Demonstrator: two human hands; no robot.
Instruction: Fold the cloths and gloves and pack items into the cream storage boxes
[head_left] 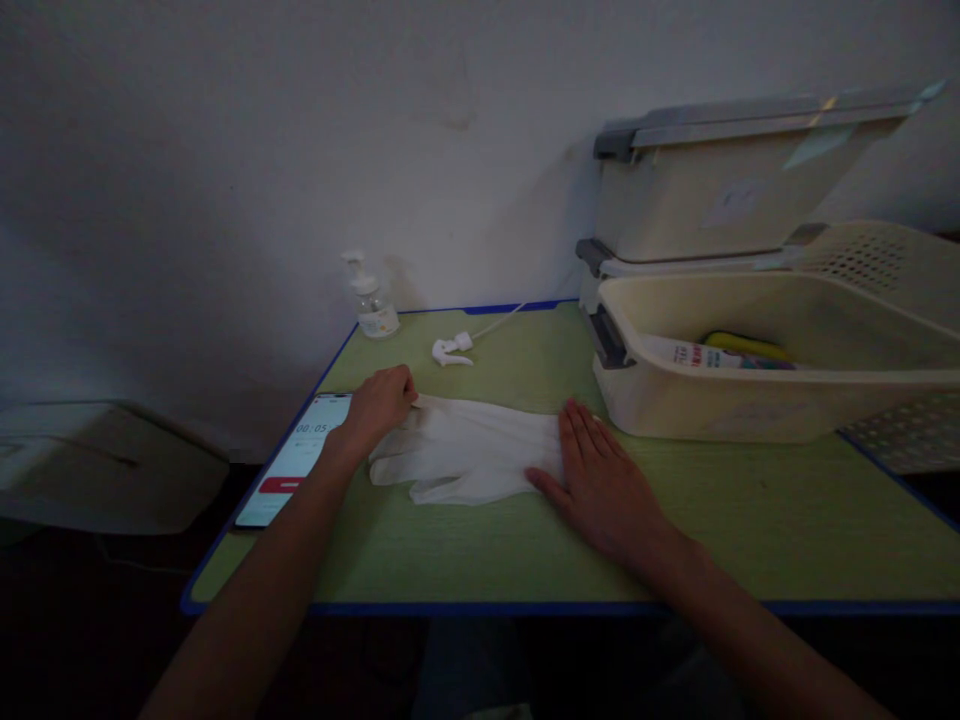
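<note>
A white glove lies flat on the green table top, its fingers pointing left and its cuff to the right. At the upper left of the glove, my left hand is closed in a pinch on a fingertip. My right hand rests flat over the cuff end, fingers stretched out and thumb apart. Under and beside my left forearm lies a phone with a lit timer screen, partly covered by the arm.
A clear pump bottle stands at the back left corner. Behind the glove lies a white spray nozzle with its tube. On the right, an open cream bin holds a printed packet and something yellow. Lidded boxes are stacked behind it.
</note>
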